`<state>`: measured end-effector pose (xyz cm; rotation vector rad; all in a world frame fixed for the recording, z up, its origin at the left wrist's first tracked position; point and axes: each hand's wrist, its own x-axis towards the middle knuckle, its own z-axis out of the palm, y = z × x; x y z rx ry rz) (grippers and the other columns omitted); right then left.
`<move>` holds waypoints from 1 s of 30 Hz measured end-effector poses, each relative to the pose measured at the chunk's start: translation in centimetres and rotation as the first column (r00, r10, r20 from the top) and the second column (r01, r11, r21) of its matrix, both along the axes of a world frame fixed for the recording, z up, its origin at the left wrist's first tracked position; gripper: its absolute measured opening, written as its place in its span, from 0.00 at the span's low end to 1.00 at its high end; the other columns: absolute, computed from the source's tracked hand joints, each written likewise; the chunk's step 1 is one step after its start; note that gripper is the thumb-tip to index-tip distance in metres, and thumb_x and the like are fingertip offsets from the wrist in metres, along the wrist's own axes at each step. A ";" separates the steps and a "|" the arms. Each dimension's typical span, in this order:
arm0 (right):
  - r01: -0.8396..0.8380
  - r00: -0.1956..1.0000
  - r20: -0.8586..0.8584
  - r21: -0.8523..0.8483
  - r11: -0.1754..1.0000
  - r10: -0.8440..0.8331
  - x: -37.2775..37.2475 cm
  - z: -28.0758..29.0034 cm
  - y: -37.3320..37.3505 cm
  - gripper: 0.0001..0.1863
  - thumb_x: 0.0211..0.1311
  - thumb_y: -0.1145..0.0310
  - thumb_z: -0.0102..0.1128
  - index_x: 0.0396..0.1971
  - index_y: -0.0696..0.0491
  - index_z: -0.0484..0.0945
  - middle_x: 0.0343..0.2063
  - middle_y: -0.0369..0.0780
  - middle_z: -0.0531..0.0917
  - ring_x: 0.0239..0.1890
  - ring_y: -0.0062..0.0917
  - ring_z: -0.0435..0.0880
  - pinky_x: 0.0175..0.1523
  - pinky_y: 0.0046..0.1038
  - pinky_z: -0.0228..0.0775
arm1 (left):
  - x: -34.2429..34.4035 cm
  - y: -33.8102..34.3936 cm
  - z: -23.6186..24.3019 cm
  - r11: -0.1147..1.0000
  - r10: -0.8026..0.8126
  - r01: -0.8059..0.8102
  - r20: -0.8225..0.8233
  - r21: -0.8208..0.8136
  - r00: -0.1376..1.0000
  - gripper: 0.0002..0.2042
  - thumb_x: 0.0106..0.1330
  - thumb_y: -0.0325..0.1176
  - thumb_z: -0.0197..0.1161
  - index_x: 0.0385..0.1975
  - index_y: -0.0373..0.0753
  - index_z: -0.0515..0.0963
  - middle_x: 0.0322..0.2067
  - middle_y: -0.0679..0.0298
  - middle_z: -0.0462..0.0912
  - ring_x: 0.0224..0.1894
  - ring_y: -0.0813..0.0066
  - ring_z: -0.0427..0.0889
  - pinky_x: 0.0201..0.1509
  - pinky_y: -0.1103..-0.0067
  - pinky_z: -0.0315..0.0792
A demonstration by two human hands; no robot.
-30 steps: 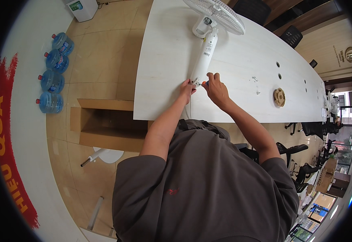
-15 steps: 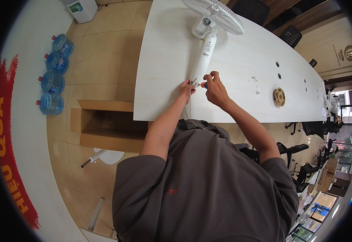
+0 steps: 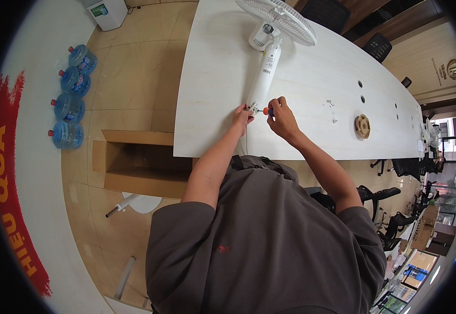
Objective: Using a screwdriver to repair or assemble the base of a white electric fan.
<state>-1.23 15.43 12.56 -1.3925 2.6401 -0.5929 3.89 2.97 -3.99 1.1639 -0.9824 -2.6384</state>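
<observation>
White fan (image 3: 263, 78), head view: lies on our table (image 3: 212, 78), one end near us.
Left hand (image 3: 242, 116): we pinch that near end.
Right hand (image 3: 282, 118): our fingers clasp a screwdriver (image 3: 265, 111), shaft pointing left toward it.

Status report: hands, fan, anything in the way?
Left hand holding lower end of white fan. Right hand gripping screwdriver, shaft toward that end. Small loose parts to the right, apart from both hands.

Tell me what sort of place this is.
Probably an office or meeting room: there's a long white table, black chairs around it, and big water bottles lined up by the wall.
</observation>
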 end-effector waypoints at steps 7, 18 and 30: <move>0.043 0.998 0.052 -0.029 0.999 -0.042 0.0 0.0 0.4 0.18 0.49 0.81 0.62 0.40 0.58 0.69 0.40 0.48 0.71 0.34 0.42 0.80 0.38 0.38 0.76 | 0.1 0.0 0.0 1.000 0.019 -0.019 0.010 0.001 1.000 0.32 0.59 0.20 0.58 0.66 0.37 0.60 0.50 0.63 0.74 0.43 0.72 0.78 0.48 0.75 0.77; 0.065 0.998 0.025 -0.063 0.996 -0.064 0.1 -1.2 0.7 0.18 0.49 0.80 0.62 0.41 0.58 0.69 0.39 0.49 0.71 0.34 0.43 0.80 0.37 0.39 0.77 | 0.2 0.1 0.4 1.000 0.015 -0.015 0.022 -0.021 1.000 0.32 0.58 0.21 0.59 0.66 0.37 0.61 0.52 0.62 0.74 0.43 0.72 0.79 0.46 0.76 0.78; -0.105 0.968 -0.235 -0.089 0.990 0.082 0.9 0.0 -0.3 0.21 0.51 0.80 0.64 0.46 0.56 0.71 0.41 0.49 0.71 0.36 0.46 0.79 0.37 0.39 0.76 | 0.0 -0.1 0.0 1.000 -0.018 0.018 0.017 0.000 1.000 0.33 0.59 0.19 0.57 0.67 0.37 0.58 0.55 0.62 0.73 0.50 0.70 0.78 0.52 0.74 0.78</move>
